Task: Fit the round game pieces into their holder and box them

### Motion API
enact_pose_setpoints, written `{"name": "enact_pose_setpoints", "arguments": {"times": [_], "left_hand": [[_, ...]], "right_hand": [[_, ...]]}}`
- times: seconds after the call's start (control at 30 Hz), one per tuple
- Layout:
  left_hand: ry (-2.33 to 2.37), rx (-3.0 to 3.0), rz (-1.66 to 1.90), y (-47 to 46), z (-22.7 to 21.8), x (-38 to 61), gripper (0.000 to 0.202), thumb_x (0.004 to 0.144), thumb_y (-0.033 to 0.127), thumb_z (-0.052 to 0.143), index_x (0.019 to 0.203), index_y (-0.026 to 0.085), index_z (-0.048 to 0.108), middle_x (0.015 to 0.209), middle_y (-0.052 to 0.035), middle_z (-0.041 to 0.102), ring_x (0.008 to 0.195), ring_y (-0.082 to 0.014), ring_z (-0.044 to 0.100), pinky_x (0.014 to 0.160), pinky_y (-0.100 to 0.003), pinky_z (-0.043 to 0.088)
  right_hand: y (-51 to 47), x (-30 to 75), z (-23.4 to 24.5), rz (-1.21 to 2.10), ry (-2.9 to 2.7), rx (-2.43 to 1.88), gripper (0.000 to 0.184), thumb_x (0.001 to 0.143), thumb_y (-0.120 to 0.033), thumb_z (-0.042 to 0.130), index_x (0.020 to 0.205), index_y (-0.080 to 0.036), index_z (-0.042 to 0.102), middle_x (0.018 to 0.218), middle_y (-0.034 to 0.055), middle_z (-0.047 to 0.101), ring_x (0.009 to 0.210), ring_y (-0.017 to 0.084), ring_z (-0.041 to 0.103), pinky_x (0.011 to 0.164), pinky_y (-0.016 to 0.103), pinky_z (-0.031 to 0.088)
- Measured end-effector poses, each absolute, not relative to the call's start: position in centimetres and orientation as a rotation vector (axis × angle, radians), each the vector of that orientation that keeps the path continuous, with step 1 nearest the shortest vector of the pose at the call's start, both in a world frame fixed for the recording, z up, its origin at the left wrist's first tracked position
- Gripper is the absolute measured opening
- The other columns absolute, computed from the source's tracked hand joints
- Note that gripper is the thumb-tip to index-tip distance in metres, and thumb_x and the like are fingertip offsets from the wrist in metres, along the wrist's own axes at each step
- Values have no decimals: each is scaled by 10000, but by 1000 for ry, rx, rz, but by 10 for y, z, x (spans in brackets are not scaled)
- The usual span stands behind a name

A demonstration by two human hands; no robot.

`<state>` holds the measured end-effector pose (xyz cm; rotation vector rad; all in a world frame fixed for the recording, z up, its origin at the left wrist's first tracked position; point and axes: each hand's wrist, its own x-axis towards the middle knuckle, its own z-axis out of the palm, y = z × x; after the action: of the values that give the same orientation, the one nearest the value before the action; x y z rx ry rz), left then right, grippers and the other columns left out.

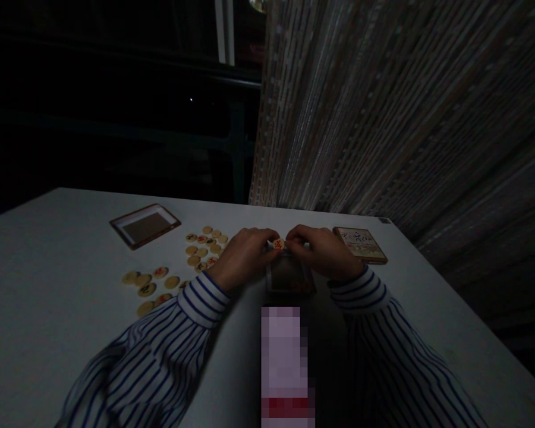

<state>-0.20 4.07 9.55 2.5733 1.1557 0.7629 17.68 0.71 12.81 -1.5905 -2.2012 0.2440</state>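
A round Chinese chess piece [279, 244] with a red character stands on edge between my hands, its face turned toward me. My left hand [252, 249] pinches it between thumb and fingers. From the other side, my right hand [323, 248] has its fingertips closed at the piece's right edge. Just below both hands sits a dark open box [289, 274], with red marks faintly visible near its lower right; its contents are too dark to make out. Left of my left hand, more chess pieces [172, 282] lie loose, some showing red or black characters, others blank side up.
An open shallow tray [145, 224] lies at the far left of the white table [84, 297]. To the right is a flat lid or box [361, 245] printed with dark characters. A beaded string curtain [339, 119] hangs behind the table's far edge. The room is dim.
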Motion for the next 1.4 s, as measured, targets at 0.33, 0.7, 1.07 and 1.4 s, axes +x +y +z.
{"name": "enact_pose_setpoints", "arguments": {"times": [0.33, 0.7, 1.07, 1.4], "left_hand": [[1111, 2505, 761, 37, 100, 3, 265, 811, 365, 532, 987, 192, 626, 905, -45, 670, 845, -196, 591, 791, -329, 419], [910, 1895, 856, 46, 96, 5, 222, 767, 305, 580, 888, 132, 649, 854, -56, 691, 807, -165, 625, 741, -278, 471], [954, 1667, 846, 45, 96, 6, 224, 699, 270, 641, 853, 111, 608, 745, -37, 672, 703, -146, 622, 637, -254, 466], [891, 1604, 811, 46, 94, 5, 262, 709, 286, 635, 896, 106, 596, 732, -31, 667, 694, -135, 618, 669, -268, 475]], "right_hand": [[10, 181, 126, 383, -2175, -1473, 123, 803, -242, 533, 870, -193, 623, 787, 4, 691, 730, 126, 629, 640, 232, 425], [10, 186, 127, 360, -2292, -1402, 200, 828, -232, 503, 943, -200, 663, 861, 17, 695, 801, 146, 622, 707, 252, 420], [9, 184, 127, 359, -2245, -1424, 194, 827, -235, 502, 937, -186, 654, 856, 22, 690, 792, 145, 617, 704, 253, 417], [9, 183, 127, 336, -2255, -1474, 199, 821, -209, 496, 926, -203, 666, 839, 10, 694, 775, 138, 618, 693, 244, 414]]}}
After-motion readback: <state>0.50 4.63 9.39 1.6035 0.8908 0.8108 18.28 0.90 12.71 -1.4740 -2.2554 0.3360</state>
